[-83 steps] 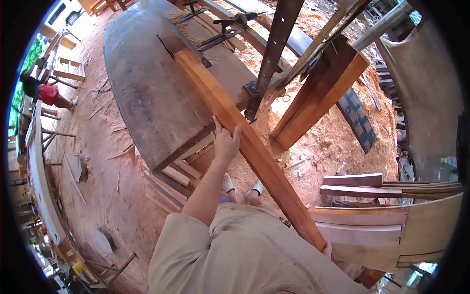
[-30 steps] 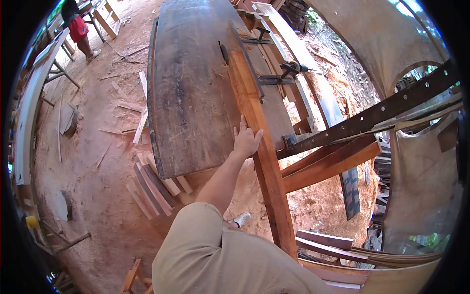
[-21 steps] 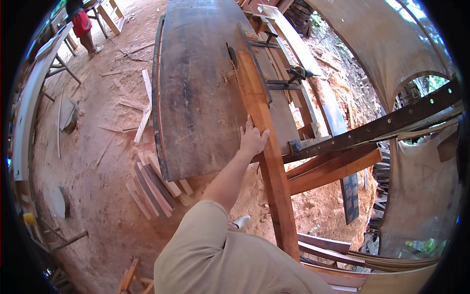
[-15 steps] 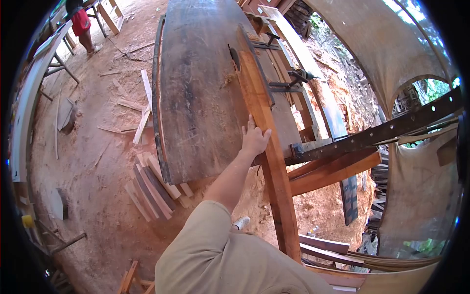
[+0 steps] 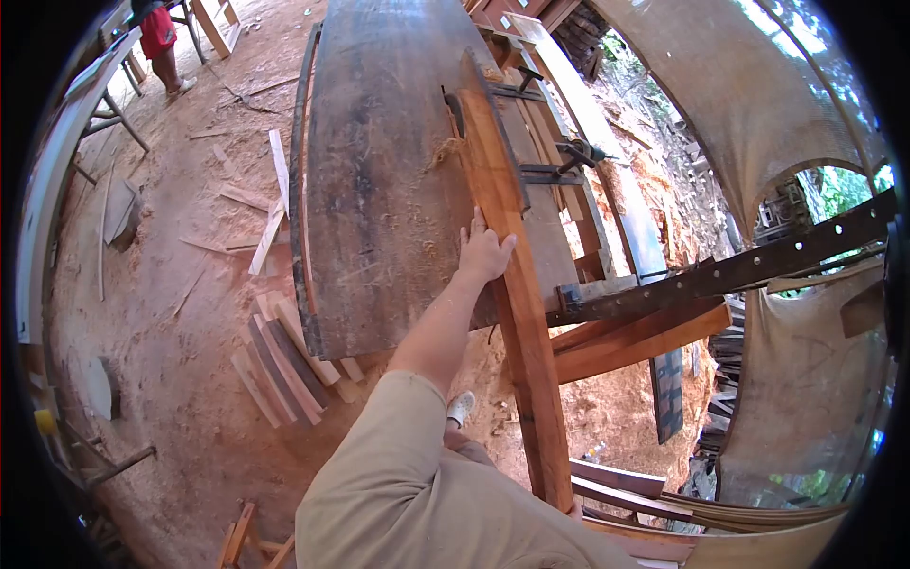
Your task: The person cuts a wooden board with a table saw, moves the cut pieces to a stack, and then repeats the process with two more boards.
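Observation:
A long reddish-brown wooden board (image 5: pixel 519 313) lies lengthwise over the near edge of a dark saw table (image 5: pixel 370 190). My left hand (image 5: pixel 486 254) rests flat on the board, fingers stretched forward and thumb out to the right. Past the fingertips, a dark curved blade edge (image 5: pixel 453 112) shows at the board's left side. A straight fence bar (image 5: pixel 502 142) runs along its right side, held by black clamps (image 5: pixel 555 171). Only a sliver of my right hand (image 5: pixel 575 509) appears at the board's near end; the rest is hidden behind my sleeve and the board.
Cut strips (image 5: pixel 289 360) lie on the sawdust-covered ground to the left. A perforated metal beam (image 5: pixel 739 267) juts out right, above another curved timber (image 5: pixel 645 341). Stacked boards (image 5: pixel 626 488) lie at the lower right. Another person (image 5: pixel 159 47) stands at the far left, beside a long bench (image 5: pixel 57 180).
My left hand has shifted a little forward along the board. A sliver of my right hand now shows at the near end. The view has moved slightly.

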Motion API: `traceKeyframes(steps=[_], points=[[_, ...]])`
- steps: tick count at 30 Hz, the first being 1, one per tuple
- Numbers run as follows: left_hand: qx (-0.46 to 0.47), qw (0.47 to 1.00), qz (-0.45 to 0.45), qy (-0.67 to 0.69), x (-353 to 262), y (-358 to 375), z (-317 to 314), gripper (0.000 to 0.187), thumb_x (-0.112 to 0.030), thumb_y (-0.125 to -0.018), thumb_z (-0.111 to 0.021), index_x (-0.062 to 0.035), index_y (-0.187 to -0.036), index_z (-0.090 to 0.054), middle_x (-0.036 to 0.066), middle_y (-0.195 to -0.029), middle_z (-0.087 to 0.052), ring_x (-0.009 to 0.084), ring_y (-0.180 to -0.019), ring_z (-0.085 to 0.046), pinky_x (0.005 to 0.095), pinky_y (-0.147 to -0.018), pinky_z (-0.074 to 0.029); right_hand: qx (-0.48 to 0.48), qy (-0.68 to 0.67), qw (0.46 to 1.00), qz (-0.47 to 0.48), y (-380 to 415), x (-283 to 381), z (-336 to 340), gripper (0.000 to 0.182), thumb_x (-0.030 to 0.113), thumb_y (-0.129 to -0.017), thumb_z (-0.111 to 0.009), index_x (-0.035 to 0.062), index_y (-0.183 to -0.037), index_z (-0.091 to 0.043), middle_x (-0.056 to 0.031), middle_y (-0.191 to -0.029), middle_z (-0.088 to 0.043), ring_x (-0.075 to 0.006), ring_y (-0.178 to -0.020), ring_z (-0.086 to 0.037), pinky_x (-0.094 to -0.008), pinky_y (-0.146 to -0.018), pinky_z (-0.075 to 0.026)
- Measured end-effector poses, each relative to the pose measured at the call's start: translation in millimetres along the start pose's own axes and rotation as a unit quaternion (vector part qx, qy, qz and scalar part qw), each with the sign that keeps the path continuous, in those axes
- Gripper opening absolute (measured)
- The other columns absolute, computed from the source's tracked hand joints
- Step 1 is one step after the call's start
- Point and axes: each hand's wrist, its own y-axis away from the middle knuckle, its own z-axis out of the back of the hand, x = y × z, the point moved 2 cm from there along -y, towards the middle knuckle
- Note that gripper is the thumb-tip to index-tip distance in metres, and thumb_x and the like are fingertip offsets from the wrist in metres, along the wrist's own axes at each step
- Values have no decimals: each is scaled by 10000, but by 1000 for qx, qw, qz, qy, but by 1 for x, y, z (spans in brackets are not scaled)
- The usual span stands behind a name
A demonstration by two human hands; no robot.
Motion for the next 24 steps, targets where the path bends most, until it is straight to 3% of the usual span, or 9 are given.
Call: traceKeyframes(steps=[4,9,11,12,13,15,20,23,24], points=[[35,999,15,-14,3,-13,3,677,-509,-974,-467,52,-1342,-554,293,-1615,-92,348,-1522,-112,532,-1208,-117,10,5,1000,16,-1,0,0,452,362,-925,-445,26,-1133,-663,-162,-1086,-702,-320,-981,-665,-445,-850,-550],[38,999,19,-9,0,-17,6,739,-544,-969,-441,81,-1354,-531,275,-1618,-117,348,-1519,-128,527,-1211,-108,25,23,998,46,-5,-3,0,451,362,-925,-444,26,-1130,-665,-161,-1080,-705,-320,-977,-665,-444,-848,-550],[26,997,67,-36,-1,-7,-3,757,-541,-972,-430,111,-1347,-520,255,-1622,-138,346,-1512,-147,517,-1218,-98,26,-38,999,29,-26,-20,9,444,364,-923,-448,37,-1125,-669,-160,-1088,-703,-324,-969,-666,-458,-835,-551],[31,996,71,-36,-6,10,-6,757,-541,-972,-430,111,-1347,-520,255,-1622,-138,346,-1512,-147,517,-1218,-98,14,44,998,45,-7,-3,2,446,370,-918,-451,38,-1123,-669,-160,-1085,-703,-323,-959,-667,-459,-830,-552],[29,996,67,-43,-16,34,-5,777,-546,-971,-423,133,-1338,-514,260,-1620,-139,360,-1510,-146,525,-1216,-87,6,-98,995,-33,-8,-3,-5,439,373,-913,-460,46,-1117,-671,-160,-1072,-702,-322,-952,-667,-458,-822,-552],[27,996,64,-54,-25,77,-17,798,-551,-971,-416,156,-1328,-507,265,-1618,-141,374,-1508,-144,533,-1215,-75,-32,-129,990,-37,12,14,-14,320,167,-943,-460,-34,-1059,-679,-152,-1023,-708,-257,-937,-670,-386,-810,-552],[48,997,35,-43,-37,141,-38,856,-559,-959,-457,204,-1346,-434,342,-1581,-150,452,-1489,-133,561,-1204,-67,6,-120,992,-31,-37,-25,12,384,205,-969,-490,-21,-1271,-560,-172,-1152,-668,-293,-977,-671,-444,-876,-562],[50,998,38,-30,-37,139,-36,847,-558,-966,-452,202,-1341,-442,344,-1579,-156,458,-1489,-130,560,-1203,-69,32,-56,998,-29,-10,-5,3,423,215,-915,-605,28,-1291,-559,-177,-1195,-656,-289,-1058,-652,-459,-897,-557],[46,998,41,-29,-37,137,-37,847,-558,-966,-452,202,-1341,-442,344,-1579,-156,458,-1489,-130,560,-1203,-69,35,-52,998,-28,-9,5,37,423,215,-915,-605,28,-1291,-559,-177,-1195,-656,-289,-1058,-652,-459,-897,-557]])
